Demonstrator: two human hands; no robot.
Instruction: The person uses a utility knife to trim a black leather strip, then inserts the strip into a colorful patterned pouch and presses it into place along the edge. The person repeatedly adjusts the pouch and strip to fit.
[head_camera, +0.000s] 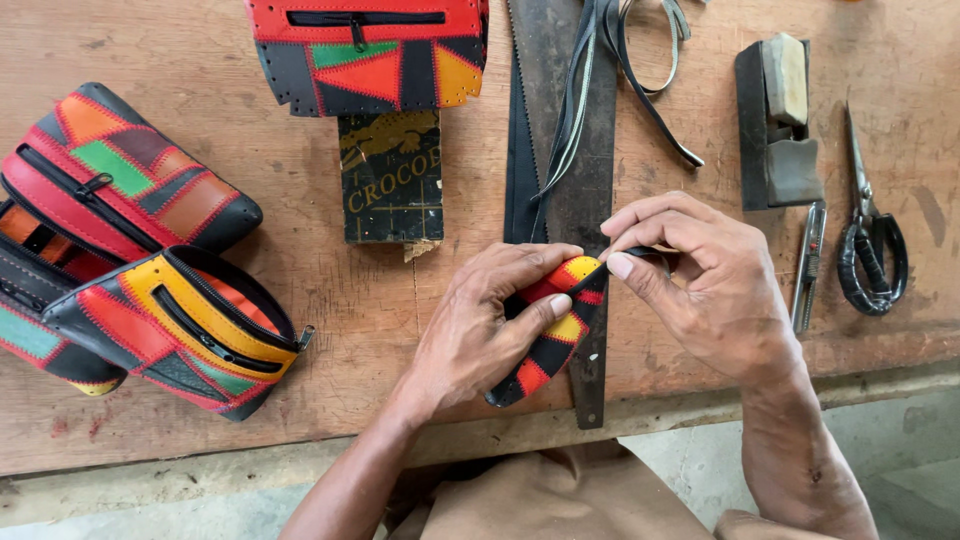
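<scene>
Lap: tan cloth (560, 500) is lying nearest the camera, below the edge of the wooden surface (330, 330).
Left hand (480, 330): it is closing around a curved patchwork strip (555, 335) of black, red and yellow leather, thumb lying on top and fingers wrapping underneath.
Right hand (700, 285): thumb and forefinger are pinching together on a thin black strap end (635, 250) at the strip's upper tip, just right of the left thumb.
Strip's place: it is sitting between both hands, tilting over a long metal ruler (590, 200) near the surface's front edge.
Left side: finished patchwork pouches (150, 260) are lying well apart from the hands.
Right side: scissors (872, 250), a utility knife (808, 265) and a dark block (778, 125) are resting near the right hand.
Top: an unfinished patchwork panel (365, 50) is lying above a dark printed box (390, 180).
</scene>
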